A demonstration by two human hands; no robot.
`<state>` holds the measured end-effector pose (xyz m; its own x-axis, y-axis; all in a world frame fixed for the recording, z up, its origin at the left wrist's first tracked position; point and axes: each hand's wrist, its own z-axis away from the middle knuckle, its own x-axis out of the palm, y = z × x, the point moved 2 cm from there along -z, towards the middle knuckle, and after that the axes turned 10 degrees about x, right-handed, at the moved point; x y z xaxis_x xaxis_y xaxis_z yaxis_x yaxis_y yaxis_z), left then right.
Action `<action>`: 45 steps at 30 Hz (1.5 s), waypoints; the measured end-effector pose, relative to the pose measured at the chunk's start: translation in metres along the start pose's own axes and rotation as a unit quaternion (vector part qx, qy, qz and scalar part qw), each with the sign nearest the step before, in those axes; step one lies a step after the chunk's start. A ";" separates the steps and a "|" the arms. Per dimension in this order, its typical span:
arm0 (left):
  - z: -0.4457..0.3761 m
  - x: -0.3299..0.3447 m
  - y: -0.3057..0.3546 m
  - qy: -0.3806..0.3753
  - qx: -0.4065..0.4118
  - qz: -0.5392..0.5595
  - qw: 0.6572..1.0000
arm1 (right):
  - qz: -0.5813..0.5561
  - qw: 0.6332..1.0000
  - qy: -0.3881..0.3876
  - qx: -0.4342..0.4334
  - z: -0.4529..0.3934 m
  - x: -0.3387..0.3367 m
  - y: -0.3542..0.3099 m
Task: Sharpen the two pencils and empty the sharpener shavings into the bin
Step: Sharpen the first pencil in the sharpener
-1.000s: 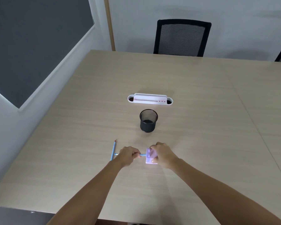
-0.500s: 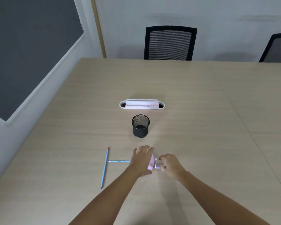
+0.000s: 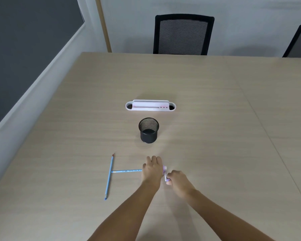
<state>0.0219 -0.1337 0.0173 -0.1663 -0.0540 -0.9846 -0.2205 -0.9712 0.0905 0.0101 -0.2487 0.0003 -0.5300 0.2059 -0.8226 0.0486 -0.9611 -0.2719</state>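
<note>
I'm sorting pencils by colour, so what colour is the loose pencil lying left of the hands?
Light blue, seen in the head view: loose pencil.

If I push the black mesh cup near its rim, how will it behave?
The black mesh cup looks empty and thin-walled, so probably light. It stands upright and is fairly tall, so a push near the rim may tip it. Once on its side, its round body would likely roll.

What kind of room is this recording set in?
Most likely an office meeting room: a large wooden table, mesh-backed office chairs along its far side, and a white desk organiser beside a black mesh cup.
</note>
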 end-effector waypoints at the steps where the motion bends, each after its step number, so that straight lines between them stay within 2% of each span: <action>1: 0.000 -0.001 0.000 0.001 0.000 0.005 1.000 | 0.014 1.000 -0.005 -0.009 0.002 -0.001 0.001; 7: 0.000 0.001 -0.002 0.014 0.004 0.000 1.000 | 0.075 0.993 0.011 -0.086 0.011 -0.013 0.008; 12: -0.002 0.005 0.002 0.006 0.011 0.004 1.000 | 0.061 0.981 0.097 -0.158 0.011 -0.038 0.011; 17: 0.000 0.004 0.003 0.010 0.018 -0.025 0.999 | -0.012 0.981 0.158 -0.110 -0.016 -0.064 -0.001; 20: -0.001 0.002 0.001 0.009 0.026 -0.022 0.999 | -0.011 0.993 0.104 -0.056 -0.038 -0.057 -0.008; 23: -0.003 0.002 0.001 0.006 0.022 -0.018 1.000 | 0.039 0.995 0.046 -0.076 -0.041 -0.025 -0.004; 26: -0.005 0.001 0.001 0.011 0.009 -0.019 1.000 | -0.061 0.992 0.101 -0.038 -0.013 -0.004 0.010; 29: -0.005 0.002 0.003 0.018 0.006 -0.032 0.999 | -0.048 0.992 0.094 -0.073 0.016 -0.001 0.012; 35: -0.004 0.006 0.001 0.008 0.034 -0.018 0.999 | -0.145 0.980 0.120 -0.068 0.001 -0.051 0.007; 39: -0.005 0.003 0.001 0.018 0.029 -0.022 0.999 | -0.141 0.978 0.145 -0.057 -0.030 -0.064 0.005; 45: -0.005 0.004 0.002 0.005 0.014 -0.023 1.000 | -0.075 0.993 0.085 -0.043 -0.028 -0.011 0.006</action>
<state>0.0256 -0.1367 0.0127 -0.1449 -0.0115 -0.9894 -0.2538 -0.9661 0.0484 0.0399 -0.2515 -0.0059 -0.3857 0.3805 -0.8405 0.0553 -0.8998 -0.4327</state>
